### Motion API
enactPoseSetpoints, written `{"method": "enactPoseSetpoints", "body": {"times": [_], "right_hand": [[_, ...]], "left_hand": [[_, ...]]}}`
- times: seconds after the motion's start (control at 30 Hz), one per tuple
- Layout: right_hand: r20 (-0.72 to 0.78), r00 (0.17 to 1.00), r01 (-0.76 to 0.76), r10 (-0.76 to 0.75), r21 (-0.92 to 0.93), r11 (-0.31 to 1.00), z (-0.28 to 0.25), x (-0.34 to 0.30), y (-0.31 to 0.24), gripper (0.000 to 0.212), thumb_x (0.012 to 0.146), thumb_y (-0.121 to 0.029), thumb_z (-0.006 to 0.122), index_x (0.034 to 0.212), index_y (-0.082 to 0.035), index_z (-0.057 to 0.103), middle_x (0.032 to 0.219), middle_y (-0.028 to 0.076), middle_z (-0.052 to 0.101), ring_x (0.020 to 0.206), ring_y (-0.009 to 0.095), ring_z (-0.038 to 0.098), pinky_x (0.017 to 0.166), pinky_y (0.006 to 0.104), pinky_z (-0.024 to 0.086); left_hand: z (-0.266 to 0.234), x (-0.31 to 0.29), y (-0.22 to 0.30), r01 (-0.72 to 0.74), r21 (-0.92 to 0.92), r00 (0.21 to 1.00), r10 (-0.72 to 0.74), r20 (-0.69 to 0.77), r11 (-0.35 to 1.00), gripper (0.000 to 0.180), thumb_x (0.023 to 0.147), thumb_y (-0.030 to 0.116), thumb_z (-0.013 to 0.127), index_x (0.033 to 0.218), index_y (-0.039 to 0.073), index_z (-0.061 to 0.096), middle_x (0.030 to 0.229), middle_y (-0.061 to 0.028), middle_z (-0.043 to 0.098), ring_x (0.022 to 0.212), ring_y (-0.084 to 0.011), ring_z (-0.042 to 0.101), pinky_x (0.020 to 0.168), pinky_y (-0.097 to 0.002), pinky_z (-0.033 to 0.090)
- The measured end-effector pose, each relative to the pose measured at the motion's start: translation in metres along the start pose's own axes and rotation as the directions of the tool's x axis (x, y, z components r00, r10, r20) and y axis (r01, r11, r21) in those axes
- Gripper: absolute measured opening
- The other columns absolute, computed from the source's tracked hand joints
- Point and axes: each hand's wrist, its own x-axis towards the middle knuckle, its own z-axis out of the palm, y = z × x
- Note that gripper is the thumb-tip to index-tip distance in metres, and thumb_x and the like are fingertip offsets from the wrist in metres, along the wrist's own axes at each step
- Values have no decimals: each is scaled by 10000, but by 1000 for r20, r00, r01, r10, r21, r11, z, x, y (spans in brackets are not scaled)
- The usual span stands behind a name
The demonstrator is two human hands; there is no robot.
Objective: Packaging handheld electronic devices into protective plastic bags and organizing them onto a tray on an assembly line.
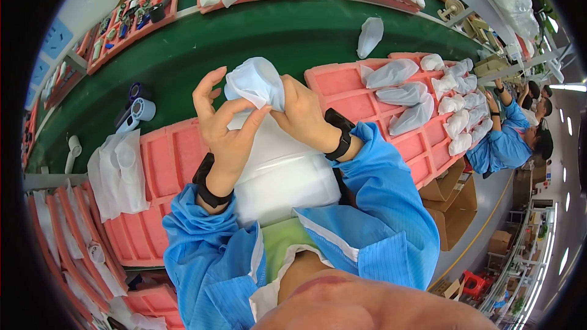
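A light-blue, round-headed device in a thin white bag (260, 79) is held up in front of me. My right hand (306, 116) is closed around its right side and lower part. Thumb and forefinger of my left hand (223, 125) pinch the bag's lower edge, while the other left fingers stand apart. Inside the bag the device's shape shows only faintly. Below my hands lies a stack of flat white bags (284, 189). Unwrapped devices with round heads, one light blue (143, 110) and one dark blue (139, 90), lie on the green belt to the left.
A pink compartment tray (342, 107) on the right holds several bagged items; another pink tray (174, 156) stands left, with white bags (119, 171) over it. One bagged item (370, 36) lies on the green belt (287, 27). Co-workers (507, 134) sit at far right.
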Motion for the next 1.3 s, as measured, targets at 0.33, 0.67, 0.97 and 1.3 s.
{"method": "enactPoseSetpoints", "body": {"times": [0.33, 0.67, 0.97, 1.3], "right_hand": [[894, 443, -886, -63, 427, -179, -34, 20, 12, 436, 849, -181, 670, 1186, 71, 553, 881, 99, 637, 644, 195, 602, 574, 322, 496], [157, 477, -774, 865, 542, 328, -4, 35, 221, 378, 820, -143, 671, 1140, 41, 588, 1123, 125, 619, 1062, 237, 600, 825, 320, 504], [301, 859, -511, 415, 454, 730, 13, 22, 104, 560, 778, -34, 717, 1304, -38, 524, 1231, 108, 580, 1172, 225, 548, 864, 310, 509], [23, 999, -36, 31, 265, 964, 5, 16, 39, 627, 658, -161, 794, 1209, -3, 541, 1133, 185, 587, 1011, 372, 601, 795, 400, 517]], "left_hand": [[-21, 12, -46, 386, -406, 895, -443, -52, 828, 104, 810, 107, 728, 889, 71, 670, 1130, -97, 565, 914, -190, 599, 763, -304, 473], [-91, 17, -138, 707, 577, 693, -564, -449, 409, 655, 736, 201, 791, 1309, 111, 486, 1357, -177, 447, 1047, -327, 603, 882, -387, 495], [-109, -24, -195, 656, 674, 629, -740, -238, 341, 785, 692, 230, 812, 1365, 108, 427, 1309, -155, 521, 1107, -351, 593, 890, -421, 495], [38, -3, -8, 352, 154, 857, -384, 344, 923, 738, 727, 147, 792, 1366, 97, 426, 1147, -168, 589, 981, -302, 633, 781, -362, 534]]}}
